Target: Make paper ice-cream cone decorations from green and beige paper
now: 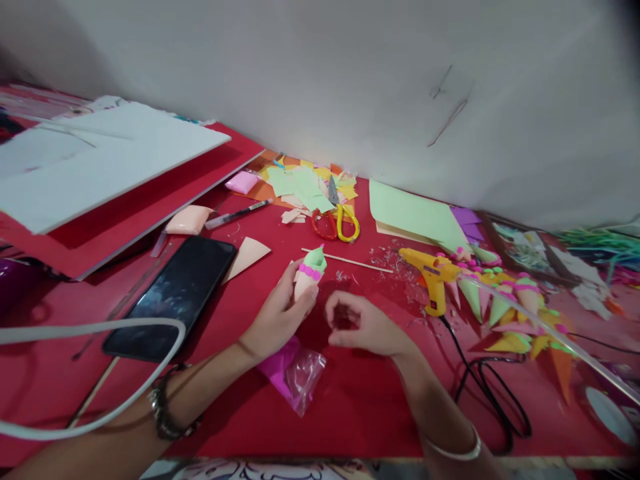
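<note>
Holding paper cone (309, 273) in left hand (277, 317) above red table (370, 413) | with right hand (367, 325) curled nearby, cannot tell if gripping anything | amid bag (305, 375), phone (177, 287) behind white cord (120, 325), scissors (333, 193) beyond, glue gun (433, 273) rightward

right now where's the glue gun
In the head view, the glue gun lies beyond and right of the right hand, beside the small cones.
</note>
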`<action>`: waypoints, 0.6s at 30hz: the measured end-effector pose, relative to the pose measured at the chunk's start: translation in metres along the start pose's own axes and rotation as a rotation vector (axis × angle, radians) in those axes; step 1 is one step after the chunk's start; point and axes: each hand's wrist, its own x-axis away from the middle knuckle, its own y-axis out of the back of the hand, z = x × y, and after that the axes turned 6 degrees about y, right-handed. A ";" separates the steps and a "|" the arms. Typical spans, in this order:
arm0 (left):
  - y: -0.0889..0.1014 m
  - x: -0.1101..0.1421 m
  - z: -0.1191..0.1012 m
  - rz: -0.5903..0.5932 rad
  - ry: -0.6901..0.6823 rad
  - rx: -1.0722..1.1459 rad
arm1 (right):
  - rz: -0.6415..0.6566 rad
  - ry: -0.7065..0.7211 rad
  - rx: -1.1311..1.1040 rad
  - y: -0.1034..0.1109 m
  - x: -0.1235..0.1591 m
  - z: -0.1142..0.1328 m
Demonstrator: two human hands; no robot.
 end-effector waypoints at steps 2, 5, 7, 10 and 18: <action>0.001 0.000 -0.001 -0.026 -0.018 -0.003 | 0.150 0.069 0.205 -0.002 0.002 0.005; 0.003 0.000 -0.003 -0.045 -0.038 -0.028 | 0.209 0.158 0.393 -0.012 0.000 0.007; 0.004 -0.001 -0.004 -0.067 -0.052 -0.045 | 0.191 0.191 0.447 -0.018 -0.002 0.004; 0.003 -0.001 -0.004 -0.085 -0.078 -0.048 | 0.202 0.198 0.473 -0.021 -0.005 0.002; 0.001 0.001 -0.005 -0.091 -0.063 -0.050 | 0.222 0.217 0.448 -0.019 -0.005 0.002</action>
